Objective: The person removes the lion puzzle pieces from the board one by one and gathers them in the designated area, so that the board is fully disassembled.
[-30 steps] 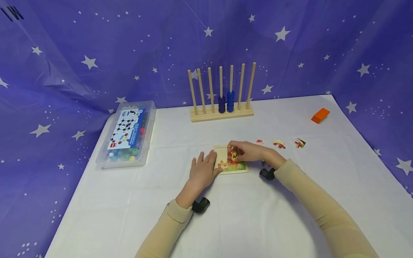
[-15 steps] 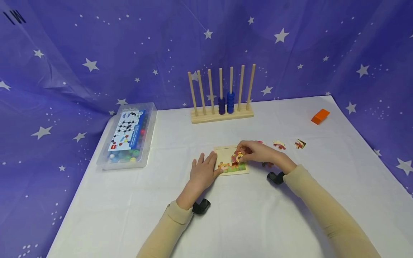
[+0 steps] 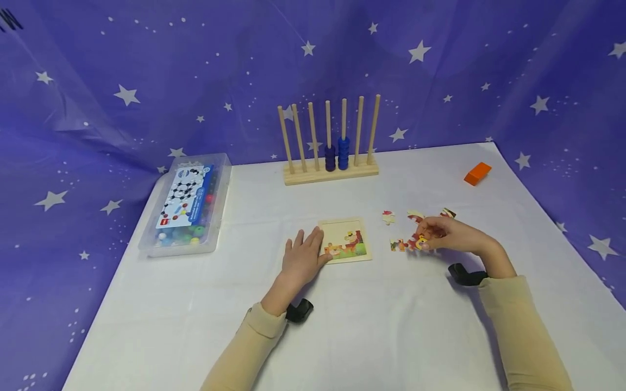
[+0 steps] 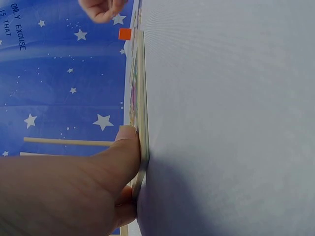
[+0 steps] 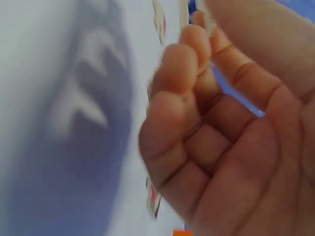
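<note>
Basically, a white-covered counter [image 3: 381, 336] carries it all, starry curtain [image 3: 230, 70] behind. Biggest on it: clear plastic box [image 3: 221, 198] far left and wooden peg rack [image 3: 298, 178] at the back; both well apart from the hands.

Next down, the puzzle tray [image 3: 337, 231], flat on the counter between the two hands. Looks near square, so no clear long axis; sides run roughly in line with the counter's. Pieces fill its near strip and part of its right side; far left part is bare wood.

Left hand [image 3: 300, 258] is on the tray: fingers straight and spread along its left edge, thumb over the near left corner. Right hand [image 3: 455, 236] sits off to the tray's right, fingers curled, thumb and fingertips pinching the lion piece [image 3: 421, 241]. Right wrist view doesn't show that pinch clearly.

Key relation: lion piece lies right of the tray, well apart from it, about level with its near half. Bare wood is to the left and farther away from there. Right hand is the nearer one to every loose piece; left hand is the nearer one to the tray.

Small stuff last: orange block [image 3: 477, 174] far right. Pink-and-cream piece [image 3: 388, 218] lies between tray and right hand, on the far side. Small green-and-orange piece [image 3: 397, 245] is just left of the lion piece; can't tell if touching.
</note>
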Demonstrator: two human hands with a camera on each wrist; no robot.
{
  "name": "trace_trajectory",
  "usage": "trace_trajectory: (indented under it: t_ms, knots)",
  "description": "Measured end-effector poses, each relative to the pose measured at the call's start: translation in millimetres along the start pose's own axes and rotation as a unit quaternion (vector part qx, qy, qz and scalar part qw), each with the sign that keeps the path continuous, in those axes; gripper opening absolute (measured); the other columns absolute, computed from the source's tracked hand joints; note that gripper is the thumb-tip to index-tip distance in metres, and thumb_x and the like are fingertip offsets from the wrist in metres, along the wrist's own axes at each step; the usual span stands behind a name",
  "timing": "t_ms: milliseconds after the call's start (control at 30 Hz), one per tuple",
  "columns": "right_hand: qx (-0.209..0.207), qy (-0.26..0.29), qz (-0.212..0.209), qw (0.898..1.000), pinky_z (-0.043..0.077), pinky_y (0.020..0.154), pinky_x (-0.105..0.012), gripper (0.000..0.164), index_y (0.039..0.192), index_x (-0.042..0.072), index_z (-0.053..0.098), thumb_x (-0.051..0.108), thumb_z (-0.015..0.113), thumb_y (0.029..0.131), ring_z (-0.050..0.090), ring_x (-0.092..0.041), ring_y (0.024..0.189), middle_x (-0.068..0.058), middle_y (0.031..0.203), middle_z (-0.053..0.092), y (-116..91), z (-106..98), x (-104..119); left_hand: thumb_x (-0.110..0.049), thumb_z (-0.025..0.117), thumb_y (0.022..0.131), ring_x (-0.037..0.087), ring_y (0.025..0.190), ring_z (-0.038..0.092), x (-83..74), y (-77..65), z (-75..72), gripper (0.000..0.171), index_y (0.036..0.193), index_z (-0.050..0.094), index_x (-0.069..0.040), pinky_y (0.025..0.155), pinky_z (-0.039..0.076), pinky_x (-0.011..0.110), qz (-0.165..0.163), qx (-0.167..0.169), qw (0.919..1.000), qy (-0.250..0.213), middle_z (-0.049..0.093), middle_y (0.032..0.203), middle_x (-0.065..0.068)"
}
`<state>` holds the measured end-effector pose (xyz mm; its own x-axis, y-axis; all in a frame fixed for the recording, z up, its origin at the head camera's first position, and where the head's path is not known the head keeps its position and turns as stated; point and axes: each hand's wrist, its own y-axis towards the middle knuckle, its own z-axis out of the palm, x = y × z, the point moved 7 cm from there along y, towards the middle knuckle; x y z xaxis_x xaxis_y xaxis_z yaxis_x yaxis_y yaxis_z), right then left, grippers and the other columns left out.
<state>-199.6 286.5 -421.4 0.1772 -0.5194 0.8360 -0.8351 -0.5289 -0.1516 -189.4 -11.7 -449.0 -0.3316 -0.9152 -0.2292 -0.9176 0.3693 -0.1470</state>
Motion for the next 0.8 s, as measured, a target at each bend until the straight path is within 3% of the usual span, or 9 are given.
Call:
trace_trajectory:
  t_ms: [100,267,400,667,800]
  knots:
    - [-0.002,-0.005,0.032,0.999,0.036,0.056,-0.027,0.027,0.096,0.0,0.055,0.012,0.071,0.078,0.042,-0.017,0.064,-0.007,0.072,0.044,-10,-5,-8,-0.049,0.046,0.09,0.034,0.132,0.02,0.3,-0.6,-1.5,0.067,0.143,0.029,-0.013,0.101,0.018,0.055,0.001,0.0,1.0,0.0,0.026,0.146,0.003]
    - [-0.012,-0.06,0.111,0.992,0.034,0.056,-0.025,0.035,0.095,-0.001,0.053,0.02,0.073,0.076,0.041,-0.013,0.06,-0.003,0.068,0.044,-21,-10,-26,-0.049,0.046,0.09,0.034,0.132,0.02,0.1,-0.7,-1.2,0.067,0.143,0.028,-0.012,0.101,0.018,0.055,0.003,0.0,1.0,-0.001,0.026,0.147,0.003]
    - [-0.017,-0.08,0.143,0.986,0.032,0.054,-0.026,0.039,0.096,-0.001,0.052,0.023,0.074,0.075,0.04,-0.013,0.058,-0.002,0.066,0.043,-26,-11,-33,-0.05,0.046,0.089,0.034,0.132,0.02,0.0,0.5,1.2,0.068,0.143,0.028,-0.013,0.101,0.018,0.055,0.002,-0.001,1.0,-0.001,0.026,0.147,0.002]
    - [-0.049,-0.12,0.161,0.978,0.03,0.054,-0.028,0.044,0.094,-0.001,0.048,0.027,0.075,0.074,0.039,-0.015,0.06,-0.002,0.066,0.042,-23,-16,-24,-0.05,0.045,0.089,0.034,0.133,0.019,-0.1,2.0,3.7,0.068,0.143,0.028,-0.014,0.101,0.017,0.054,-0.001,0.002,1.0,-0.002,0.025,0.147,0.002]
    - [-0.092,-0.128,0.112,0.981,0.031,0.05,-0.028,0.036,0.097,0.0,0.05,0.023,0.071,0.079,0.039,-0.016,0.056,-0.003,0.066,0.043,2,-12,-3,-0.05,0.046,0.089,0.034,0.133,0.019,0.2,1.5,2.9,0.068,0.143,0.028,-0.013,0.101,0.017,0.055,0.0,0.001,1.0,-0.003,0.025,0.147,0.002]
